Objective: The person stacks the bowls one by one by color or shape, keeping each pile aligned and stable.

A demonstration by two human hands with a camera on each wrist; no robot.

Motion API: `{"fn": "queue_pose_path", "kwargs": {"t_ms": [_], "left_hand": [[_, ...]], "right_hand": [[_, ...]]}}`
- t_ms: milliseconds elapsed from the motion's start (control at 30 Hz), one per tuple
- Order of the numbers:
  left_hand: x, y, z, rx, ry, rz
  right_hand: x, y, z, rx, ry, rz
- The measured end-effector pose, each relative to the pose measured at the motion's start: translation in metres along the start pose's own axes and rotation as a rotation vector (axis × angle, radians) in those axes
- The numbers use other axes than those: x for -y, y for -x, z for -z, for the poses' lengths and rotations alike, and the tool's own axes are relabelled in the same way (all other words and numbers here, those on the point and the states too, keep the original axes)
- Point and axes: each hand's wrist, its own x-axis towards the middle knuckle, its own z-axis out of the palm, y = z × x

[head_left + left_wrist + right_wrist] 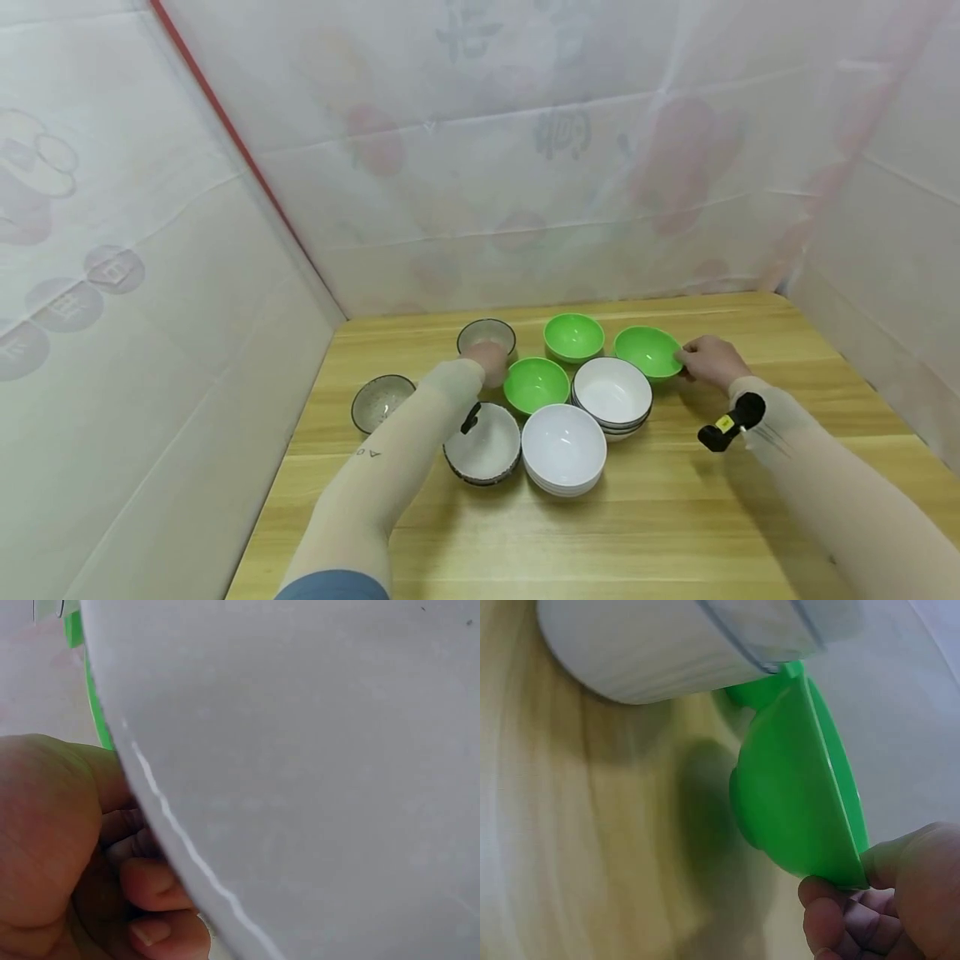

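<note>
My right hand (712,362) pinches the right rim of a green bowl (648,352) between thumb and fingers. In the right wrist view this bowl (787,787) is lifted, its shadow apart from it on the table. My left hand (491,363) is at the left rim of another green bowl (537,387), thumb and curled fingers gripping there. In the left wrist view a white speckled surface fills most of the picture, hiding the fingertips of the left hand (60,840); a green edge (97,712) shows by the thumb. Behind that hand stands a grey bowl (480,333).
A third green bowl (573,336) stands at the back. Nearer are a stack of dark-rimmed white bowls (612,390), a stack of plain white bowls (564,447) and dark-rimmed speckled bowls (482,446). A grey speckled bowl (381,402) sits left, beside my forearm. Printed sheeting (487,208) walls the table.
</note>
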Motion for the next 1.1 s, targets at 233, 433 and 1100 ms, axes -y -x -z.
{"fn": "queue_pose_path", "kwargs": {"t_ms": [233,433,1100], "left_hand": [[0.006,-0.004,-0.001,-0.010,0.028,-0.046],[0.014,0.000,0.008,-0.080,0.017,-0.152],[0.029,0.014,0.032,-0.226,0.153,-0.316]], "right_hand": [[0.001,-0.001,0.021,-0.056,-0.037,0.007],[0.012,0.000,0.038,-0.097,-0.038,0.030],[0.095,0.000,0.048,-0.077,-0.041,0.136]]}}
